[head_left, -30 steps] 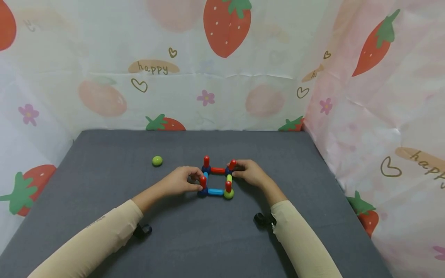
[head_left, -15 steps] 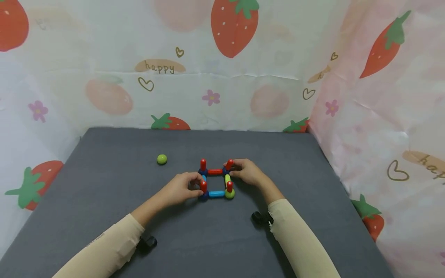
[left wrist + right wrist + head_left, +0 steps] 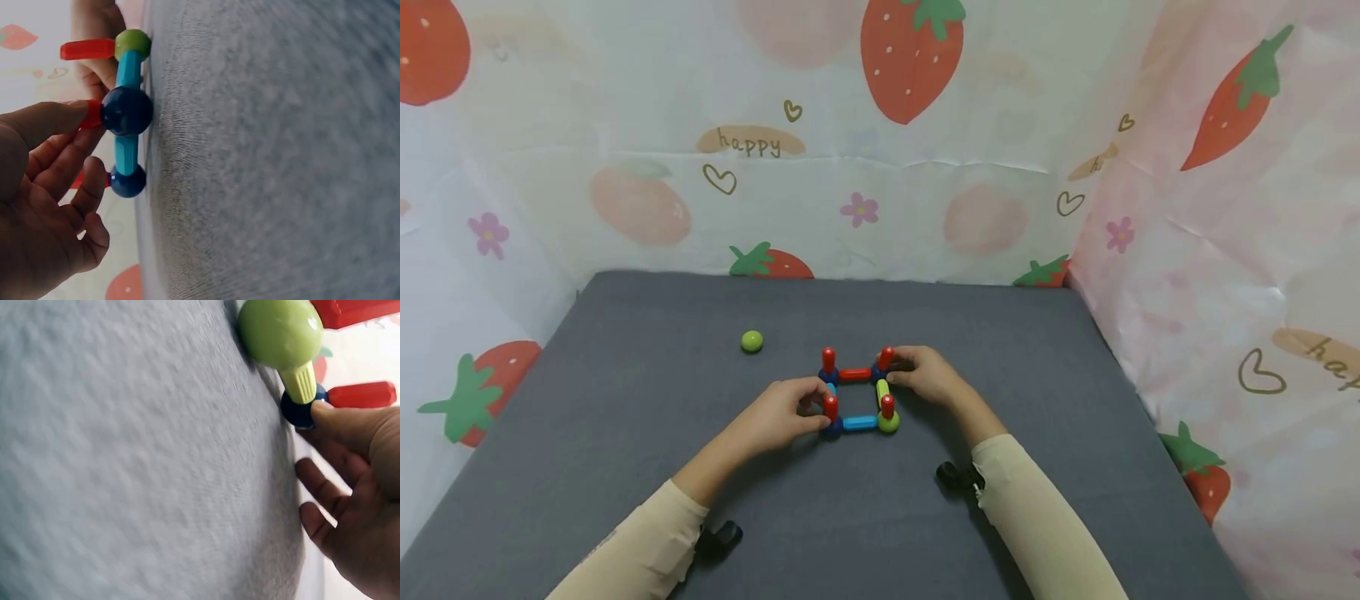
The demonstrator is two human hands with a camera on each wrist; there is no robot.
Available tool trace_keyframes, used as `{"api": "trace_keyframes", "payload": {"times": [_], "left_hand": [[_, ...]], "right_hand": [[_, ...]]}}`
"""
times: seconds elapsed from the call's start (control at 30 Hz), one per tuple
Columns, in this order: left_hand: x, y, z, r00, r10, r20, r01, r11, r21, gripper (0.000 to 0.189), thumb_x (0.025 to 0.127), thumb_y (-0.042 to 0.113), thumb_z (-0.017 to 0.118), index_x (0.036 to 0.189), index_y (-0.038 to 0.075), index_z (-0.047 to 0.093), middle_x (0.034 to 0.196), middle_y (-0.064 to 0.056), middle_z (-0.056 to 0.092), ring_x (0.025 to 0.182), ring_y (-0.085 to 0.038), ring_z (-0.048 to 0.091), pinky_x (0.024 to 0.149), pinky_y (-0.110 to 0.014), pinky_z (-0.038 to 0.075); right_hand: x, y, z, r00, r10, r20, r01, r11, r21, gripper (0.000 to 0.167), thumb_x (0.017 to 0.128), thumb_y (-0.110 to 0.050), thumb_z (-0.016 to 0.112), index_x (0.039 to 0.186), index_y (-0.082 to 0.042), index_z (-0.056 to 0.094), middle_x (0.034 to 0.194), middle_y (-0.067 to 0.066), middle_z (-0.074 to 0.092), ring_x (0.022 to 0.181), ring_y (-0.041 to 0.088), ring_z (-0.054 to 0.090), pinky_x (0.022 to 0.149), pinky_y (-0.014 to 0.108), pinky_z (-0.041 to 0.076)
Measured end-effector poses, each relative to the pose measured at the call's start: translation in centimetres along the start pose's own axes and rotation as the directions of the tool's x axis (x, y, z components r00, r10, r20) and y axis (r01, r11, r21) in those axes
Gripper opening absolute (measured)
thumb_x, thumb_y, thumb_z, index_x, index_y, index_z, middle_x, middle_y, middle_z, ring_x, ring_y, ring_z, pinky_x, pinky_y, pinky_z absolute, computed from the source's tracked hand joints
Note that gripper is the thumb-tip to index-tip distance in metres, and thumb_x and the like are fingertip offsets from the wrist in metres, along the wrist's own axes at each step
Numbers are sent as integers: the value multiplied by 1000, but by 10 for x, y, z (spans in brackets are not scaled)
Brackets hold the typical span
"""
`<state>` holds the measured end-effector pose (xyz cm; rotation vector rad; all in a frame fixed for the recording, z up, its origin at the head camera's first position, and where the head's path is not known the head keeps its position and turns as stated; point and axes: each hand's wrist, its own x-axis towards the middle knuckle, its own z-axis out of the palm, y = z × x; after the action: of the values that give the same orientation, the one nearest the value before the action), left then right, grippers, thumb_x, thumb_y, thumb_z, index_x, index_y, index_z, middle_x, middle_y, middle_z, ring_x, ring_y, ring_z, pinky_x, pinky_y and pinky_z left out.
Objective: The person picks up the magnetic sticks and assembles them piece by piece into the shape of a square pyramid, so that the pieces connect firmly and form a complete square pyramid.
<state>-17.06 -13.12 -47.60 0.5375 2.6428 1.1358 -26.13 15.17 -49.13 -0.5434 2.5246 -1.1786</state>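
Observation:
A square frame of balls and rods lies on the grey cloth. Its near side is a blue rod [image 3: 860, 423], its far side a red rod [image 3: 854, 375]; a yellow-green rod [image 3: 300, 383] forms the right side. Red rods stand upright at the corners. My left hand [image 3: 782, 411] pinches the upright red rod [image 3: 91, 114] over the near-left dark blue ball [image 3: 127, 110]. At the far-right corner, my right hand [image 3: 929, 376] grips the dark blue ball [image 3: 297, 411], its thumb on the ball. The near-right corner has a green ball [image 3: 888, 421].
A loose green ball [image 3: 752, 341] lies to the left beyond the frame. The grey cloth-covered table [image 3: 850, 525] ends at a strawberry-print curtain [image 3: 835, 242] behind and at the sides. Black wrist devices [image 3: 718, 540] hang under both sleeves.
The frame has slid left and toward me, with both hands keeping their holds and moving along. The head view has shifted slightly.

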Motion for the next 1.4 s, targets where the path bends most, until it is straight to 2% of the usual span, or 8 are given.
{"api": "trace_keyframes", "payload": {"times": [0.13, 0.3, 0.43, 0.57, 0.73, 1.0, 1.2, 1.4], "left_hand": [[-3, 1, 0, 1000, -1, -3, 1, 1000, -20, 19, 92, 23, 79, 107, 27, 67, 90, 4, 62, 79, -16, 55, 64, -33, 47], [-5, 0, 1, 1000, 0, -3, 0, 999, -35, 20, 92, 22, 79, 108, 26, 68, 91, 4, 62, 80, -16, 55, 63, -33, 47], [-6, -1, -1, 1000, -5, -4, 5, 999, -42, 20, 92, 21, 79, 108, 26, 68, 90, 3, 62, 79, -17, 54, 62, -32, 47], [-7, -1, -2, 1000, -4, 5, 5, 999, -47, 19, 92, 21, 79, 108, 26, 67, 90, 3, 62, 79, -17, 55, 62, -33, 47], [-6, -1, -4, 1000, 12, 18, -11, 999, -41, 19, 93, 22, 78, 107, 27, 67, 90, 4, 63, 78, -16, 56, 63, -32, 48], [-3, 2, -8, 1000, 29, 9, -28, 999, -31, 18, 93, 25, 78, 108, 27, 68, 96, 7, 66, 87, -15, 59, 70, -33, 51], [-1, 3, -7, 1000, 22, 21, -21, 998, -57, 18, 94, 26, 77, 110, 26, 69, 97, 7, 66, 87, -15, 59, 71, -34, 51], [-1, 5, -4, 1000, -2, 6, 2, 997, -77, 18, 94, 27, 77, 110, 25, 71, 94, 5, 66, 82, -17, 58, 64, -35, 50]], "right_hand": [[-8, -6, 4, 995, 46, -86, -49, 998, -40, 36, 99, -20, 70, 134, -19, 67, 129, 2, 69, 117, 22, 65, 94, 41, 55], [-26, -17, 4, 971, 96, -219, -114, 991, -73, 37, 98, -26, 71, 134, -21, 66, 129, 0, 69, 116, 22, 64, 92, 44, 55], [-41, -27, 0, 960, 97, -263, -114, 992, -51, 30, 98, -29, 71, 126, -18, 69, 119, -2, 70, 109, 21, 63, 88, 44, 54], [-53, -35, -7, 977, 38, -212, -44, 999, -28, 24, 99, -27, 70, 119, -14, 72, 108, -4, 70, 100, 20, 63, 83, 41, 53], [-60, -39, -15, 993, -90, -77, 88, 996, -29, 22, 99, -25, 71, 118, -14, 73, 106, -6, 69, 100, 18, 62, 89, 40, 50], [-61, -38, -18, 972, -196, 132, 196, 981, 10, 31, 91, -30, 80, 120, -21, 73, 113, 0, 70, 107, 26, 60, 95, 46, 47], [-57, -38, -10, 970, -187, 155, 189, 982, -3, 28, 91, -27, 80, 118, -23, 74, 108, -12, 70, 99, 16, 61, 88, 36, 48], [-54, -37, -1, 975, -187, 122, 188, 982, 6, 25, 92, -26, 79, 115, -17, 75, 98, -7, 70, 89, 23, 61, 75, 32, 50]]}}
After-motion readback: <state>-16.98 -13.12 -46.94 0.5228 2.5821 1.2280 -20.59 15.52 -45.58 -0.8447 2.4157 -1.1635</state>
